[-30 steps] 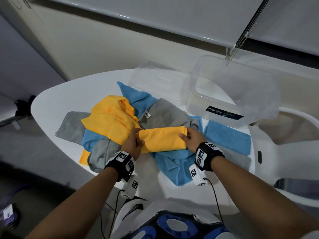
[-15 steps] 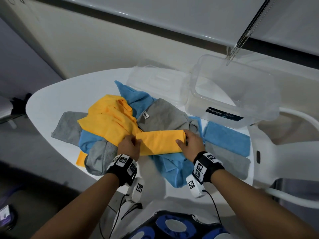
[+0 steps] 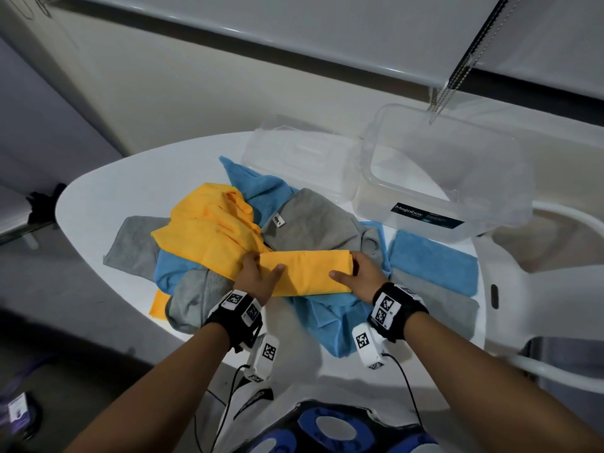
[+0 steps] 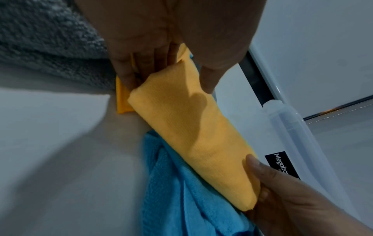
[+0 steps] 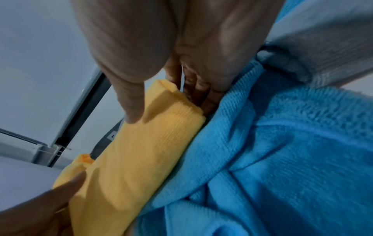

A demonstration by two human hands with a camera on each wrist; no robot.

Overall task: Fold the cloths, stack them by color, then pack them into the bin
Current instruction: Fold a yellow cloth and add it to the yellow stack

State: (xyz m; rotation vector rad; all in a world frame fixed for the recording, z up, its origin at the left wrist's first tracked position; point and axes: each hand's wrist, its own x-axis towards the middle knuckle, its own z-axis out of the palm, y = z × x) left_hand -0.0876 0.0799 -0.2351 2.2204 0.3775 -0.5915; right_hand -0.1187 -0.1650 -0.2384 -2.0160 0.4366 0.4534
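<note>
- The folded yellow cloth [image 3: 307, 273] is a smooth flat band lying on a blue cloth [image 3: 327, 318].
- Left hand [image 3: 256, 277] and right hand [image 3: 361, 277] each pinch one end.
- Only the head view shows the clear bin [image 3: 441, 191] beyond the right hand.

Cloths [image 3: 304, 223], bin [image 3: 438, 204] on table [image 3: 108, 197]
</note>
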